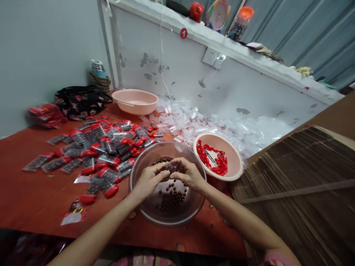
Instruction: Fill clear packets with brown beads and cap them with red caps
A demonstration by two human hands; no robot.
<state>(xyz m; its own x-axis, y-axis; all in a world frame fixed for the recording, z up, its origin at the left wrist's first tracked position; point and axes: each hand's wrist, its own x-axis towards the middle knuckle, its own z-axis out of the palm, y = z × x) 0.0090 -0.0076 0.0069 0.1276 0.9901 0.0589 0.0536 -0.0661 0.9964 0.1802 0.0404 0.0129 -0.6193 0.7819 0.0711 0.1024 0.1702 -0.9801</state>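
Observation:
My left hand (148, 180) and my right hand (188, 173) meet over a steel bowl (144, 162) that holds several small dark brown beads (173, 195). Both hands pinch a small clear bag with dark beads in it (169, 167), fingers closed round it. To the right of the bowl stands a pink bowl (235, 162) holding several red pieces (215, 160). Left of the steel bowl lies a spread of filled packets with red ends (102, 147).
A heap of empty clear bags (216, 125) lies along the white wall. A second pink basin (135, 100) stands at the back, next to a dark patterned bag (80, 100). Stacked brown cardboard (302, 184) fills the right side. The table's front edge (177, 247) is near my body.

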